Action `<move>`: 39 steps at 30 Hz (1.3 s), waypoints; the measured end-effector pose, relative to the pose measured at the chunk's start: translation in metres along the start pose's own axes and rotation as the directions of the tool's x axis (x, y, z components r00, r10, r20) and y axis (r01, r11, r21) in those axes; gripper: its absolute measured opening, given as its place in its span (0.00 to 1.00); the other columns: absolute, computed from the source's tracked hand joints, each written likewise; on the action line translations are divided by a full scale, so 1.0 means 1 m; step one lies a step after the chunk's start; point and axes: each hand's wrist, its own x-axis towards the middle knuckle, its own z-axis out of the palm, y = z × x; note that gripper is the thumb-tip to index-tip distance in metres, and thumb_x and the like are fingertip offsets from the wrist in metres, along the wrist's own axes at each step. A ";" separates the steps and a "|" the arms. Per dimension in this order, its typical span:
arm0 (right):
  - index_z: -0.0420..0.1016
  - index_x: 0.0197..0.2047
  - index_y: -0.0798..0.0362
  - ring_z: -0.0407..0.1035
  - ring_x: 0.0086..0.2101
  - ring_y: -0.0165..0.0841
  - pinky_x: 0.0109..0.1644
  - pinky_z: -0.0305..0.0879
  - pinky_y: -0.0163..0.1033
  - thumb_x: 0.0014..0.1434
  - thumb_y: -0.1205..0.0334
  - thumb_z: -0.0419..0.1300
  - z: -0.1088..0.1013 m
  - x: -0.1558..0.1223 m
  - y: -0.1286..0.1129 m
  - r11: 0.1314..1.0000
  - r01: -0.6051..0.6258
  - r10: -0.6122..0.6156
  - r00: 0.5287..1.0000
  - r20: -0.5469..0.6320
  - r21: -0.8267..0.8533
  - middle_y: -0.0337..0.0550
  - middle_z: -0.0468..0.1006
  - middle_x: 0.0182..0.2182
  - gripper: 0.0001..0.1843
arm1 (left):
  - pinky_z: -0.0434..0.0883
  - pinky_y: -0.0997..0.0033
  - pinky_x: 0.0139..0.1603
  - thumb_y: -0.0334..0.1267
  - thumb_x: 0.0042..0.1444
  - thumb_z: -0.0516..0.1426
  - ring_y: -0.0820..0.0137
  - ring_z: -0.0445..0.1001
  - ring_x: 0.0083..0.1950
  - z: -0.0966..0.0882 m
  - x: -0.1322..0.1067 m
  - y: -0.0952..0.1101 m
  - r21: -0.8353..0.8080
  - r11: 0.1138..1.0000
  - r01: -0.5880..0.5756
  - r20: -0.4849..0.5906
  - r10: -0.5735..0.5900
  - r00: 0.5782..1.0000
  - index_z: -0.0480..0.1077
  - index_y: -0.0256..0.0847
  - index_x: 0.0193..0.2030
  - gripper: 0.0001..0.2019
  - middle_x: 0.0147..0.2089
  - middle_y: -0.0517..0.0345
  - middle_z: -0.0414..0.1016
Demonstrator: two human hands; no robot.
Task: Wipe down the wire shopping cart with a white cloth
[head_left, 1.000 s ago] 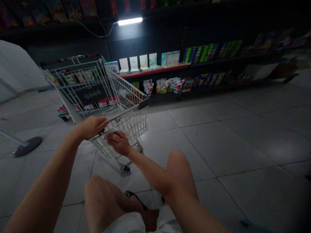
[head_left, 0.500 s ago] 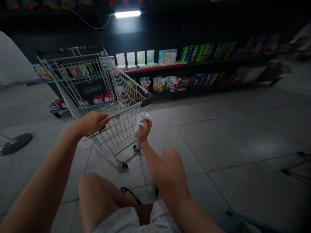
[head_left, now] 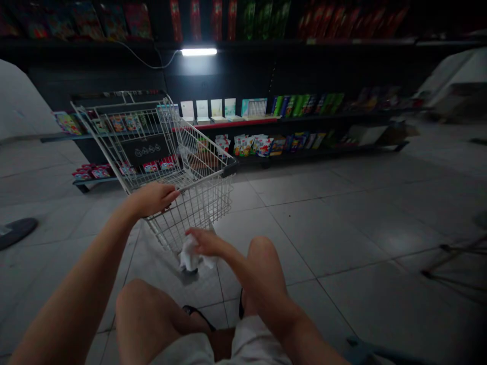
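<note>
A wire shopping cart [head_left: 190, 208] stands in front of me, its side turned my way. My left hand [head_left: 154, 198] is closed around the cart's top rail at the near corner. Low by the cart's bottom edge, my right hand [head_left: 204, 242] holds a crumpled white cloth [head_left: 189, 253], perhaps a wipe. The cloth hangs below the fingers and hides most of the near front wheel. Whether it touches the wire cannot be made out. A black panel with pale round marks [head_left: 147, 148] hangs inside the cart's far end.
Behind the cart runs a dark store shelf [head_left: 243, 121] with cartons, bags and green cans [head_left: 300, 105]. A lit tube lamp [head_left: 199, 52] hangs above it. A round dark base [head_left: 17, 232] stands on the tiled floor at left; thin dark legs [head_left: 452, 258] stand at right.
My right hand has moved with the cloth from the cart's far corner down and left to its lower edge. My left hand stays on the rail. The view has tilted up.
</note>
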 end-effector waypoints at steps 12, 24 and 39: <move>0.78 0.39 0.51 0.71 0.39 0.33 0.45 0.63 0.38 0.61 0.65 0.48 -0.185 0.089 -0.042 0.914 0.043 -0.055 0.998 -0.019 -0.403 0.41 0.80 0.39 0.16 | 0.59 0.68 0.30 0.50 0.65 0.43 0.67 0.71 0.29 0.004 -0.006 0.024 0.167 0.986 0.003 -0.003 -0.003 1.000 0.69 0.41 0.33 0.21 0.29 0.52 0.75; 0.75 0.44 0.52 0.70 0.40 0.31 0.43 0.59 0.35 0.69 0.52 0.48 -0.168 0.089 -0.068 0.827 0.392 -0.333 0.919 0.212 -0.403 0.42 0.79 0.39 0.18 | 0.57 0.70 0.28 0.52 0.63 0.44 0.71 0.65 0.24 0.004 -0.037 -0.002 0.021 0.999 -0.034 0.017 0.033 0.999 0.65 0.41 0.26 0.22 0.22 0.57 0.68; 0.77 0.35 0.55 0.66 0.29 0.27 0.35 0.57 0.32 0.59 0.43 0.59 -0.195 0.078 -0.019 0.986 0.135 -0.157 0.948 -0.275 -0.097 0.36 0.75 0.27 0.21 | 0.52 0.72 0.28 0.56 0.61 0.49 0.76 0.56 0.23 -0.004 -0.079 -0.024 -0.085 0.995 0.055 0.054 -0.051 0.997 0.63 0.40 0.23 0.23 0.20 0.64 0.58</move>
